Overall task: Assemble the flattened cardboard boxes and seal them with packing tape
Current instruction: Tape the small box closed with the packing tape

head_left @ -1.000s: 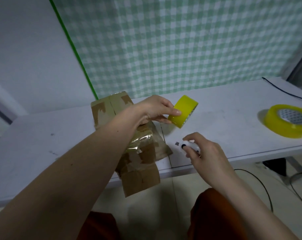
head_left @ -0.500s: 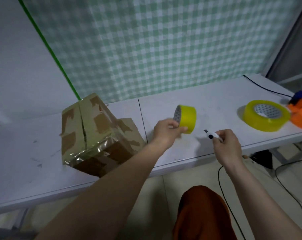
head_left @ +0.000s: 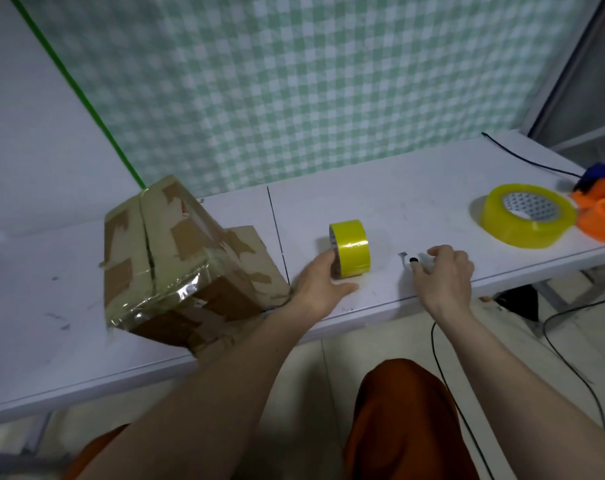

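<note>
Cardboard box, assembled and patched with strips of brown and clear tape, sits on the left half of a long white surface, tilted, with its near corner jutting past the front edge. Just to its right a small yellow tape roll stands on its edge on the surface. The person's left hand rests beside this roll, thumb against its side and the fingers lying loosely extended along its base, not wrapped around it. A little further right, the right hand is curled around a small white cutter with a black button, its short blade end pointing left just above the surface.

Well apart at the far right end lies a larger roll of yellowish transparent tape, flat on its side. Touching it on the right is an orange tape dispenser with a dark blue part behind. A thin black cable runs across the back corner of the surface. A green and white checked cloth hangs behind. The person's orange-clad knees show below the front edge.
</note>
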Demonstrator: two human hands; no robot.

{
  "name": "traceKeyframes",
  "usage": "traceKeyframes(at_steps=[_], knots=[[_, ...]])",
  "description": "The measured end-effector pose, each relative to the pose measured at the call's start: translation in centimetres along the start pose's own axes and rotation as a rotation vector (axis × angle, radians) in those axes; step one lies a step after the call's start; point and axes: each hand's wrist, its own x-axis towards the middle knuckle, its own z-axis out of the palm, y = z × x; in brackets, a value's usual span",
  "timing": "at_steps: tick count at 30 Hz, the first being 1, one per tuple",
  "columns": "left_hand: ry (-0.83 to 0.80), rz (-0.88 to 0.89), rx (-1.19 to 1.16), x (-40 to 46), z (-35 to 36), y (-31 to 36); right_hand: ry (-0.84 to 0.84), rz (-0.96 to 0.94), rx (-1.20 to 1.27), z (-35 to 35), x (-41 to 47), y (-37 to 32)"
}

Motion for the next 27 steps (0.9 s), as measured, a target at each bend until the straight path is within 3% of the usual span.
traceKeyframes(at_steps=[4,7,10,12,14,17,19,22,25,27], knots=[[0.119,0.144,0.128,-4.4,-1.4,0.7,0.063,-0.105,0.062,-1.0,-1.8,-0.9],[0.226,0.466,0.237,-10.5,-3.9,0.6,0.122,-0.271,0.153,-1.5,-4.4,-2.3],[0.470,0.769,0.289,-15.1,-8.3,-0.4,0.159,-0.486,0.277,-1.6,-8.1,-5.2],[0.686,0.718,0.376,-16.5,-12.1,-1.3,0.184,-0.679,0.329,-1.7,-11.1,-8.2],[0.750,0.461,0.470,-16.5,-15.9,-2.3,0.180,-0.881,0.381,-1.9,-14.3,-12.0],[0.470,0.129,0.590,-14.6,-19.4,-4.9,0.016,-1.099,0.437,-1.6,-18.2,-18.2],[0.299,0.190,0.636,-13.4,-20.1,-6.7,-0.239,-1.057,0.340,-1.0,-18.7,-22.1],[0.230,0.271,0.619,-12.9,-20.1,-7.0,-0.565,-0.893,0.065,0.8,-15.9,-25.7],[0.198,0.177,0.522,-13.4,-19.7,-6.2,-0.617,-0.812,0.001,3.0,-13.5,-25.4],[0.189,0.157,0.514,-13.4,-19.4,-5.6,-0.588,-0.731,0.243,3.5,-12.7,-24.0]])
